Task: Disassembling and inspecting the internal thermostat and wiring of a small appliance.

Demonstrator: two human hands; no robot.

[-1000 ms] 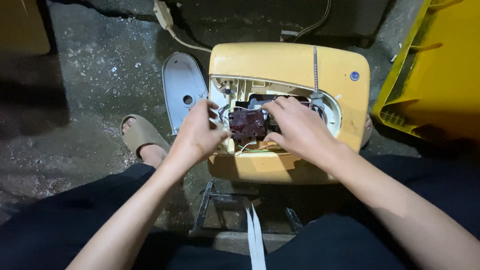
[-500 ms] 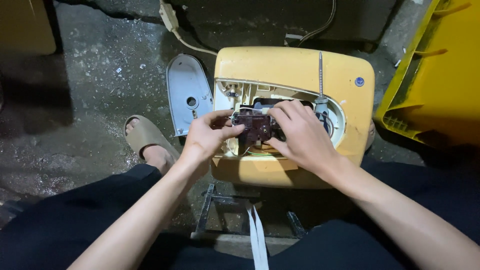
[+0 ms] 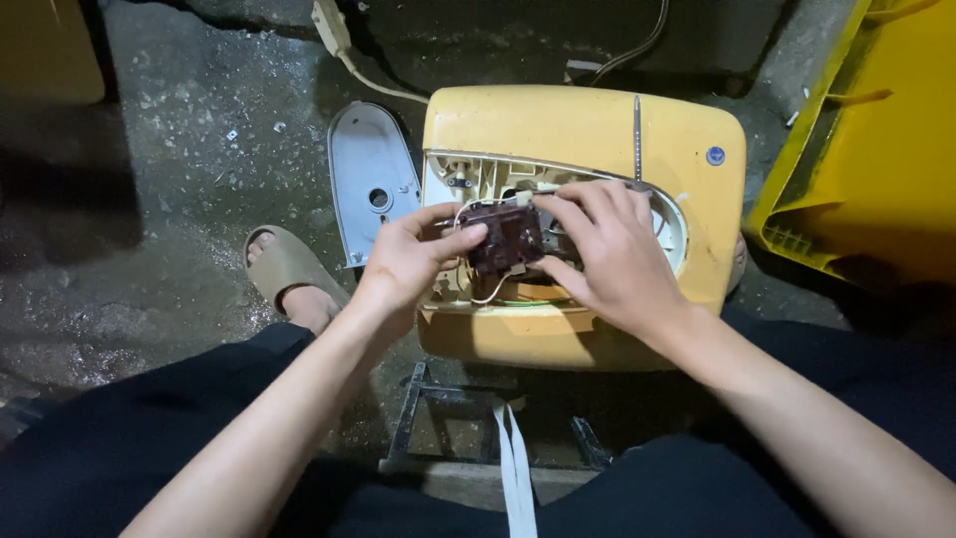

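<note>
A yellowed plastic appliance housing (image 3: 588, 130) lies open in front of me, its oval opening showing wires and inner parts. Both hands hold a small dark brown switch block (image 3: 506, 237) over that opening. My left hand (image 3: 408, 261) grips its left side with thumb and fingers. My right hand (image 3: 612, 254) covers its right side, fingers curled over the top edge. Thin white wires run from the block down into the housing.
A grey oval cover plate (image 3: 370, 179) lies on the wet concrete floor left of the housing. My foot in a beige sandal (image 3: 289, 264) rests beside it. A yellow plastic crate (image 3: 876, 139) stands at right. A metal stool frame (image 3: 438, 418) sits between my knees.
Both hands have stayed on the brown block and turned it slightly above the opening. The view has shifted a little; the housing has not moved.
</note>
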